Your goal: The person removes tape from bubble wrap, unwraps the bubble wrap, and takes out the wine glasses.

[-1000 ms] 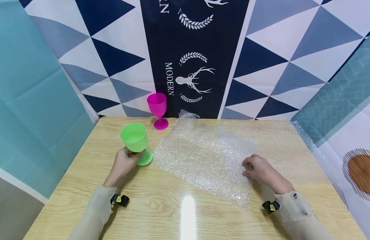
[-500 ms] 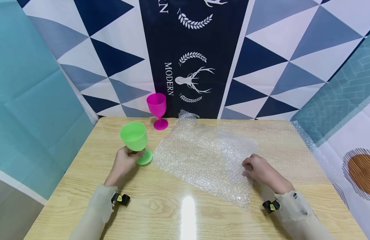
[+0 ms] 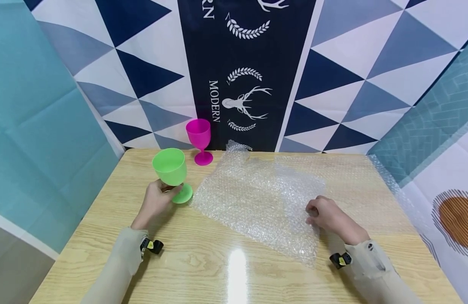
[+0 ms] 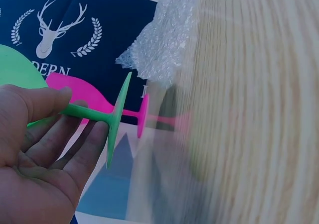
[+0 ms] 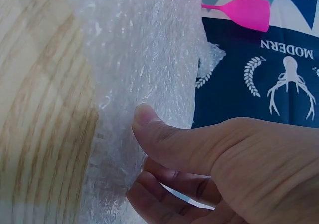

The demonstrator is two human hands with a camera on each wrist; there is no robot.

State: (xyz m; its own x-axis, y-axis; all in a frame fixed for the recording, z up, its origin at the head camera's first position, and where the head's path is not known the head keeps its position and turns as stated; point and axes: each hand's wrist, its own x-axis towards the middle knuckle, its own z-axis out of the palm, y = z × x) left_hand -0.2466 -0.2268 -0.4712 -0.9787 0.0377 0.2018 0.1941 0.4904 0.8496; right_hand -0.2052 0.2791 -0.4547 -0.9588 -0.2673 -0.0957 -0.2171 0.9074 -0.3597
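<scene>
My left hand (image 3: 156, 202) holds a green plastic goblet (image 3: 170, 166) by its stem. In the left wrist view, thumb and fingers pinch the stem (image 4: 88, 112) just above the round foot, which hangs clear of the tabletop. The goblet is upright, its bowl facing up. My right hand (image 3: 328, 216) is at the right edge of a crumpled sheet of bubble wrap (image 3: 252, 198). Close up in the right wrist view, its thumb lies on the wrap (image 5: 144, 59) with curled fingers beneath, pinching the edge.
A magenta goblet (image 3: 199, 135) stands upright at the back of the wooden table (image 3: 196, 261), against the patterned cloth backdrop (image 3: 245, 55). Another flat, clear stretch of bubble wrap (image 3: 366, 194) covers the right side and hangs over the right edge.
The green goblet has risen slightly and shifted a little away from me in my left hand. The right hand and the bubble wrap stay where they were.
</scene>
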